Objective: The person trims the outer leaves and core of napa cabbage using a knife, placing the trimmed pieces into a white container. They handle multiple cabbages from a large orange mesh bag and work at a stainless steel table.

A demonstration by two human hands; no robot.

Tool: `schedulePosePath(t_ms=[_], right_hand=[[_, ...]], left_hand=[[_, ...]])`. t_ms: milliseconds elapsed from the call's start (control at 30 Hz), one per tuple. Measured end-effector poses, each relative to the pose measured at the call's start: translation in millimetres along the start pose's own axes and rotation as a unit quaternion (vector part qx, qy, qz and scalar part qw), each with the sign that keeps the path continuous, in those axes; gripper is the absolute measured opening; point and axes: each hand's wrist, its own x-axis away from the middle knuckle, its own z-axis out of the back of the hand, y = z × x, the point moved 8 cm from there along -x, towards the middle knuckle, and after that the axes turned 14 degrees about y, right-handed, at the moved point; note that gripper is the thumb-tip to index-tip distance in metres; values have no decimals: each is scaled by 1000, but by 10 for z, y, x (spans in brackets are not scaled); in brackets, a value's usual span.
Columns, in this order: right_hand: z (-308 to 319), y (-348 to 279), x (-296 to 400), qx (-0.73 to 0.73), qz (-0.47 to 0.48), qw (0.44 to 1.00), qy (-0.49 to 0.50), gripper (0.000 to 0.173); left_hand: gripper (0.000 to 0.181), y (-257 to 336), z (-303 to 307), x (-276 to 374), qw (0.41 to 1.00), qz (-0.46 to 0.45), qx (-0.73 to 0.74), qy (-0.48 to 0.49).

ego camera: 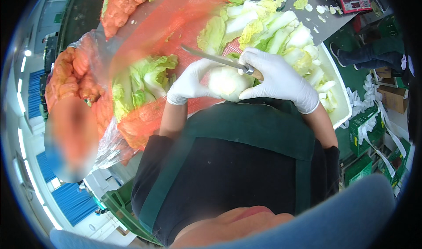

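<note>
Close in front of my apron, both gloved hands hold a pale head of Chinese cabbage [229, 83], its cut base facing the camera. My left hand [194, 82], in a white glove, grips the cabbage from the left side. On its right side, my right hand [272, 75], gloved too, touches the cabbage with its fingers and thumb while also holding a knife [214, 57] by its wooden handle. The blade points to the upper left across the top of the cabbage. Loose cabbage leaves [273, 31] lie beyond my right hand, and more leaves [141, 80] lie left of my left hand.
Orange mesh netting [155, 34] spreads over the grey table [316, 24]. Filled orange mesh bags [72, 67] stand at the left. A white tub [344, 103] with leaf pieces is at the right, below a red scale [352, 0]. A person's legs [366, 54] show at far right, near green crates [362, 127].
</note>
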Motion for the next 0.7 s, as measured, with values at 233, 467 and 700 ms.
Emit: schedulePosePath(t_ms=[233, 467, 700], right_hand=[[18, 5, 98, -41, 0, 999, 4, 52], [-88, -35, 236, 165, 155, 974, -16, 68], [-104, -61, 156, 169, 252, 953, 8, 77]], left_hand=[[62, 146, -95, -14, 996, -65, -33, -47], [65, 138, -93, -183, 994, -51, 37, -91], [76, 76, -57, -337, 988, -52, 79, -125]])
